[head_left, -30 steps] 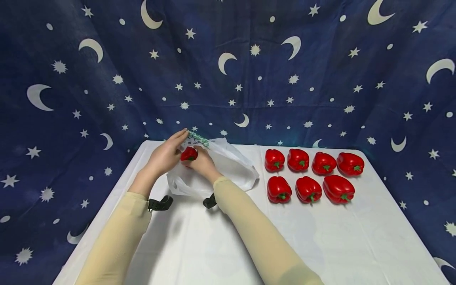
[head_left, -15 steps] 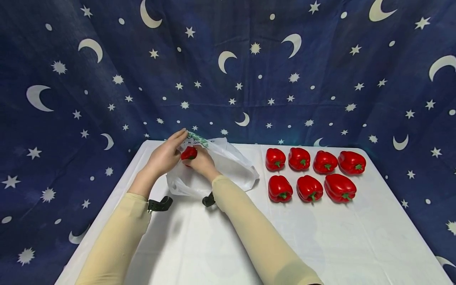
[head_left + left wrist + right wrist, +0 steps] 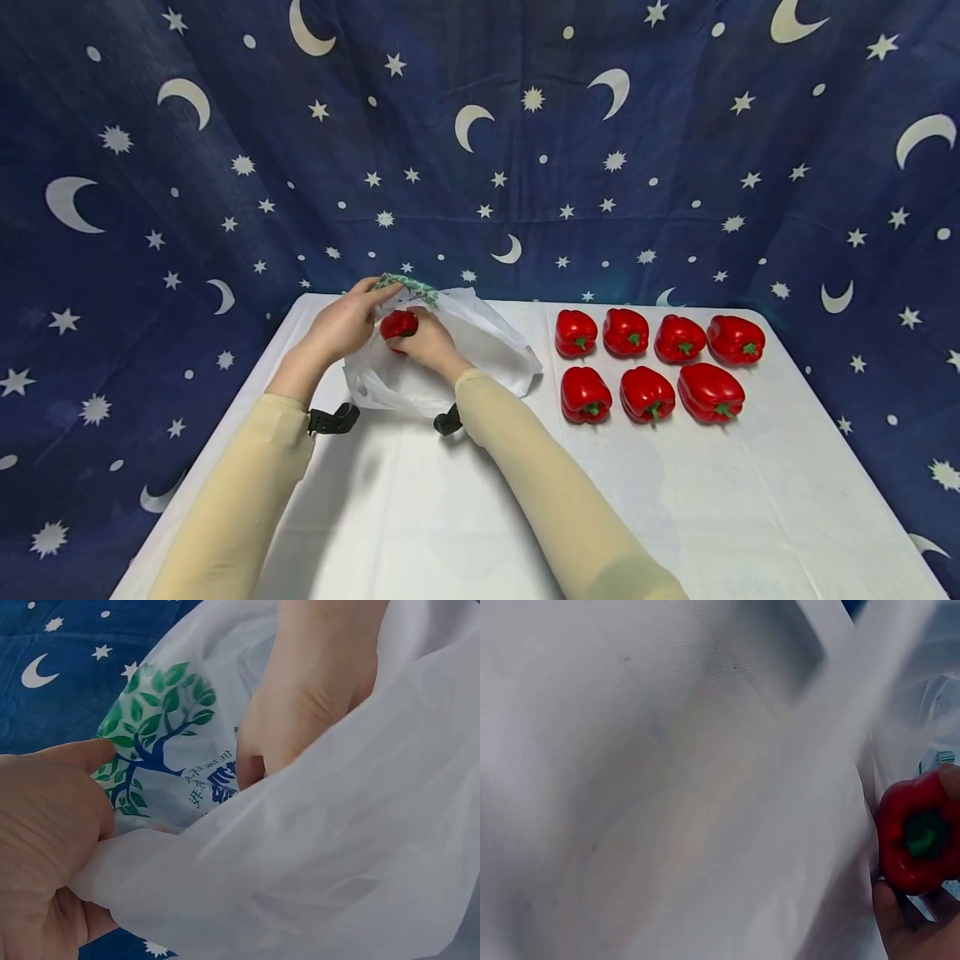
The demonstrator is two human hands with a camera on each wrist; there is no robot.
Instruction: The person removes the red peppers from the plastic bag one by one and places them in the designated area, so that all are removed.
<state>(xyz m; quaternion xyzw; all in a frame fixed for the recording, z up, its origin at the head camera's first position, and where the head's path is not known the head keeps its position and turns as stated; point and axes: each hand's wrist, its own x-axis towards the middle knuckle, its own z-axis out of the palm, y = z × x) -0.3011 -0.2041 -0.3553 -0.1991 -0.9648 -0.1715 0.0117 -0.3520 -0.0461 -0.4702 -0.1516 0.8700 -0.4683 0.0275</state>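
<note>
Here the left hand [image 3: 347,323] pinches the printed upper edge of a thin white plastic bag [image 3: 480,346], thumb and fingers gathered on the film beside its green tree print [image 3: 154,735], and lifts that edge off the tabletop [image 3: 480,500]. Held up like this, the bag's mouth gapes toward the person, which looks like the reason for the grip: the limp film would otherwise lie flat and closed.

The right hand [image 3: 426,342] is curled around a red bell pepper [image 3: 398,324], fingers and thumb cupping it from below and behind, as the right wrist view shows with the green stem [image 3: 925,834] facing the camera. The pepper sits right at the raised mouth of the bag, just beside the left hand's fingertips and below the pinched edge, with bag film around the right hand; whether it has fully passed the rim cannot be told.

Well apart to the right, seven more red peppers [image 3: 648,367] rest on the tabletop in two neat rows, four behind and three in front, stems mostly facing the person. A dark blue cloth with moons and stars [image 3: 525,125] hangs behind.
</note>
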